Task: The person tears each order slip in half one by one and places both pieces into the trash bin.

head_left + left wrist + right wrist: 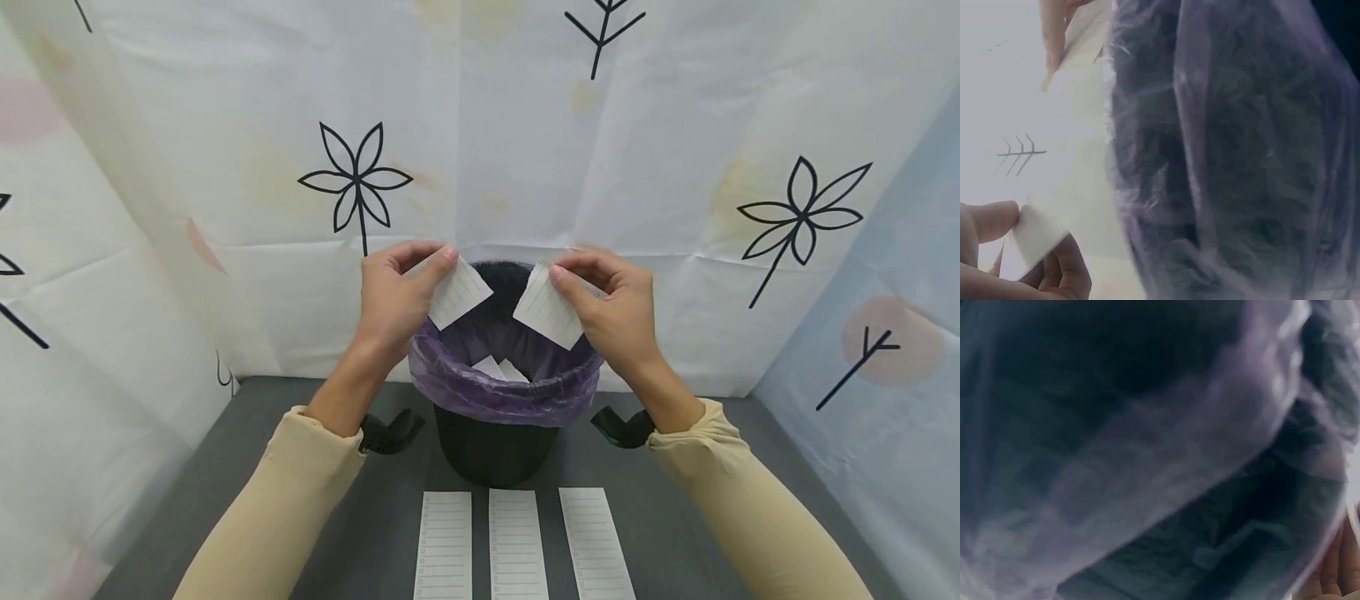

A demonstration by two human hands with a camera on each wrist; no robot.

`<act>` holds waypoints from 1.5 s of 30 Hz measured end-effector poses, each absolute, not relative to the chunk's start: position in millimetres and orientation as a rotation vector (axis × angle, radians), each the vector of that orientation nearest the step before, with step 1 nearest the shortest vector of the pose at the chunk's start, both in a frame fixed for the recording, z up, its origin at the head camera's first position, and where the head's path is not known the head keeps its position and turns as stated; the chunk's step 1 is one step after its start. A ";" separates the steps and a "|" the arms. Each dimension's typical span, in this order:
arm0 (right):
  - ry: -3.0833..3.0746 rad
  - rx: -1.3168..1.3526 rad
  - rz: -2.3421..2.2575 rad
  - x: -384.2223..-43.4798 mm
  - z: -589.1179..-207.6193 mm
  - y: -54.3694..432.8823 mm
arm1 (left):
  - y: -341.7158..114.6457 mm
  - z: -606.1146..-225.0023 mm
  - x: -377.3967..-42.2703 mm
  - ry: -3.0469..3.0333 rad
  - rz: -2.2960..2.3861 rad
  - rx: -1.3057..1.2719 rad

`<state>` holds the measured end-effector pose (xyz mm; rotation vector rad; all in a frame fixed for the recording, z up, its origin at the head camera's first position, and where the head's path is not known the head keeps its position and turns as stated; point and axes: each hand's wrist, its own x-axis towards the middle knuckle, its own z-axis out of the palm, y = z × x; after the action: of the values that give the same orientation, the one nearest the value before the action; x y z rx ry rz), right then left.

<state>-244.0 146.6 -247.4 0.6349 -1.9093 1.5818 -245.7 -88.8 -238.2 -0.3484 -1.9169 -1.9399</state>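
Above a dark bin (495,450) lined with a purple plastic bag (510,400), each hand holds a piece of lined white paper. My left hand (397,292) pinches one paper piece (459,296) between thumb and fingers, over the bin's left rim. On the other side my right hand (611,300) pinches a second paper piece (547,308), whose upper edge looks torn. Pale paper scraps (501,368) lie inside the bag. In the left wrist view the left hand's paper (1038,237) shows beside the bag; the right wrist view is mostly filled by the bag (1166,450).
Three lined paper strips, a left one (442,546), a middle one (517,546) and a right one (596,546), lie on the dark grey table (360,517) in front of the bin. A white patterned curtain (525,167) hangs close behind.
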 end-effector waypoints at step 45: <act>-2.007 0.778 1.548 -251.6 -261.7 139.7 | -81.7 -256.8 -254.3 -2.061 -1.910 -0.378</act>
<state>-251.6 139.7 -261.7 0.7782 -2.0072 1.5483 -254.3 -81.7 -256.8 -0.3784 -2.0609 -1.9105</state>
